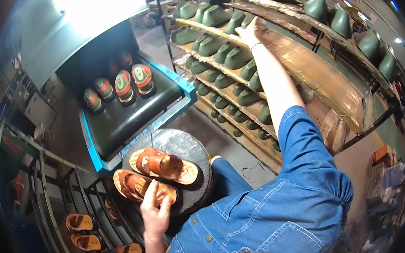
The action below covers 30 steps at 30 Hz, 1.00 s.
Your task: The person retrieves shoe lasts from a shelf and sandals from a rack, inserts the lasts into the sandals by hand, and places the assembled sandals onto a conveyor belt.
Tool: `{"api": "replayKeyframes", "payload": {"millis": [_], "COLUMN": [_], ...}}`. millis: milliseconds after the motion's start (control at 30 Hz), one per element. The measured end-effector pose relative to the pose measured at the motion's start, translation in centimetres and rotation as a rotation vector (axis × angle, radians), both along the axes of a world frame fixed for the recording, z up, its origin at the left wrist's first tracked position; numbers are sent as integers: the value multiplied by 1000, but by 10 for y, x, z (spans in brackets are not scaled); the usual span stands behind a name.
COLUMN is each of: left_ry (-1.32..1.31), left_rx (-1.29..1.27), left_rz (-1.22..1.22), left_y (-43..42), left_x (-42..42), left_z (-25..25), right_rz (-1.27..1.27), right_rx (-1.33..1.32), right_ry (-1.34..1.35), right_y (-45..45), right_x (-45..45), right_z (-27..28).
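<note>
Two brown sandals lie on a round dark stool top [192, 141]. My left hand [155, 207] is at the heel of the nearer sandal [129, 182], its thumb and fingers closed on the edge. Beside it lies the other sandal [187, 171], untouched. My right arm is stretched out to the rack, where my right hand [251, 33] is on a green shoe last [247, 22] at the end of a row on an upper shelf. The fingers are partly hidden there, but they bend round the last.
A machine with a black belt [135, 107] and blue frame [188, 92] carries sandals with green lasts in them. The rack's wooden shelves [301, 58] hold rows of green lasts. More sandals [80, 222] sit on a metal rack at the lower left.
</note>
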<state>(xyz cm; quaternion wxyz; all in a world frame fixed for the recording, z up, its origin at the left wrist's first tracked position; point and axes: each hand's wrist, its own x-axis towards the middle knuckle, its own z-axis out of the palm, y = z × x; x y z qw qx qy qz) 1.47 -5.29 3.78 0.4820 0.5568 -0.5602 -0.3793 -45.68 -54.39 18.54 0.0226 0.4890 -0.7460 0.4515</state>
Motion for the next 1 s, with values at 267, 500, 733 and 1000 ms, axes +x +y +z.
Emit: {"api": "replayKeyframes", "payload": {"millis": [267, 500, 733, 1000], "left_ry": [-21, -424, -703, -453], "left_rx": [-331, -106, 196, 151], "left_rz": [348, 271, -1, -63], "left_y": [-21, -135, -179, -180], "left_x": [76, 148, 130, 123], "left_z": [33, -35, -52, -64], "right_rz": [796, 727, 1152, 1447], "right_rx": [-185, -99, 273, 285], "right_ry": [-960, -1116, -651, -133], "right_y": [104, 373, 423, 355], "right_x": [-106, 45, 126, 230], "right_z": [23, -32, -106, -181]}}
